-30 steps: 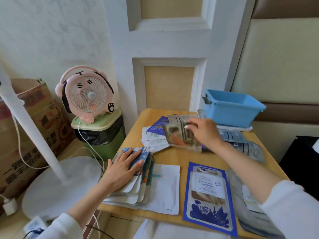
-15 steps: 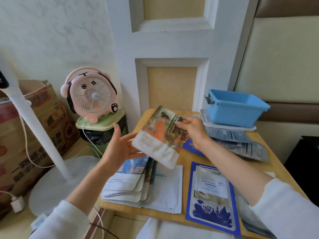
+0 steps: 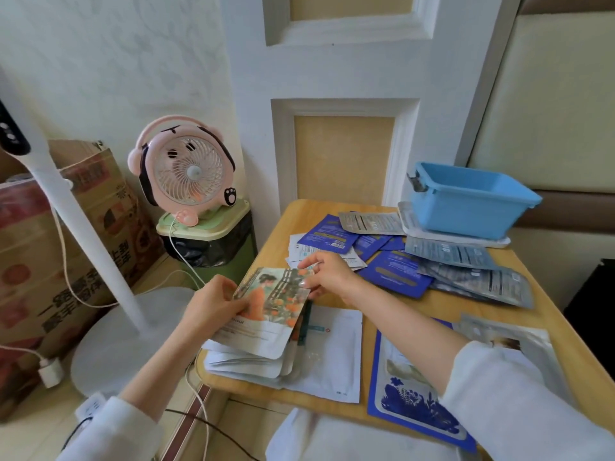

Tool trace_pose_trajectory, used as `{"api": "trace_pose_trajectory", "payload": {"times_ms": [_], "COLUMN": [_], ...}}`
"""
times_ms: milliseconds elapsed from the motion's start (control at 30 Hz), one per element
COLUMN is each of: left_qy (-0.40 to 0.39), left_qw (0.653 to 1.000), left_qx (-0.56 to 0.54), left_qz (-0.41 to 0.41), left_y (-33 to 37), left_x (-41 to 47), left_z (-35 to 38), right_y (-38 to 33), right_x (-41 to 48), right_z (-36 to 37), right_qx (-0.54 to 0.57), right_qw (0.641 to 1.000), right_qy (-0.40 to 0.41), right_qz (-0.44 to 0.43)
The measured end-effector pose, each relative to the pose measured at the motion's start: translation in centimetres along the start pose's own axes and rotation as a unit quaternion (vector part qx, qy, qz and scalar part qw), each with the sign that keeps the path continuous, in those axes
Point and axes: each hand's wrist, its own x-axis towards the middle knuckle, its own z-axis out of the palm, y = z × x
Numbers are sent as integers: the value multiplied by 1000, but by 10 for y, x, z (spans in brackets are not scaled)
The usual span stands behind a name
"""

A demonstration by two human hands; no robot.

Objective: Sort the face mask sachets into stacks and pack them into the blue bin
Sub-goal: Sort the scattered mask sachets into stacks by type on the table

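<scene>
Lowered since half a second ago: the illustrated sachet (image 3: 269, 307) you held up now sits almost flat over the near-left stack (image 3: 246, 364). Your left hand (image 3: 213, 304) pinches its left edge, your right hand (image 3: 327, 277) its top right corner. Sorting step, likely. Next, release it squarely, then reach for the loose blue sachets (image 3: 392, 274). Far right, the blue bin (image 3: 466, 204) looks empty.

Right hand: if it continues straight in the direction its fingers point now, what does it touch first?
The right hand points left across the illustrated sachet it holds; probably it would meet the left hand first, though depth is uncertain.
</scene>
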Motion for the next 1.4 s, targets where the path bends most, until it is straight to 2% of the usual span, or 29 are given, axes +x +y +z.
{"api": "trace_pose_trajectory", "payload": {"times_ms": [33, 100, 167, 200, 233, 300, 367, 467, 633, 800, 900, 967, 1000, 1067, 1100, 1133, 1167, 1233, 1300, 1400], "left_qy": [22, 26, -48, -84, -100, -84, -71, -66, -60, -55, -56, -60, -57, -14, 3, -9, -33, -66, -70, -76], "left_qw": [999, 983, 950, 935, 926, 922, 916, 911, 918, 922, 918, 922, 924, 923, 925, 928, 931, 929, 927, 924], "left_qx": [8, 10, 94, 149, 190, 230, 263, 286, 282, 286, 296, 288, 284, 276, 267, 258, 256, 265, 271, 279], "left_qz": [38, 180, 294, 310, 309, 299, 294, 291, 274, 256, 256, 252, 250, 268, 271, 268, 260, 248, 250, 251], "left_y": [0, 6, 12, 14, 12, 9, 9, 12, 12, 15, 15, 16, 16, 16, 17, 17, 17, 17, 19, 20], "left_x": [1, 2, 0, -4, -7, -8, -9, -10, -14, -18, -17, -17, -18, -18, -18, -18, -18, -19, -18, -17], "left_z": [3, 10, 27, 35, 43, 53, 56, 55, 58, 61, 61, 60, 61, 61, 61, 61, 60, 59, 57, 56], "right_y": [2, 5, 9, 12, 16, 29, 40, 47, 45, 38, 37, 35, 34, 32, 30, 27, 23, 14, 3, -8], "right_x": [1, 5, 11, 15, 18, 24, 29, 37, 67, 100, 111, 114, 114, 111, 107, 104, 100, 88, 70, 43], "right_z": [0, -3, -9, -14, -19, -29, -37, -40, -29, -19, -17, -11, -7, -1, -2, -6, -13, -29, -45, -63], "right_qx": [-11, -40, -85, -125, -185, -313, -379, -405, -436, -466, -474, -513, -547, -616, -622, -602, -556, -404, -220, -7], "right_qw": [1000, 999, 993, 984, 968, 920, 896, 894, 882, 883, 877, 850, 823, 763, 756, 770, 800, 861, 894, 925], "right_qy": [1, 11, 63, 107, 154, 211, 192, 132, 97, 47, 71, 117, 145, 169, 165, 164, 175, 244, 321, 320], "right_qz": [-9, -29, -48, -61, -74, -100, -128, -139, -148, -39, -14, -28, -46, -98, -123, -134, -144, -188, -221, -203]}}
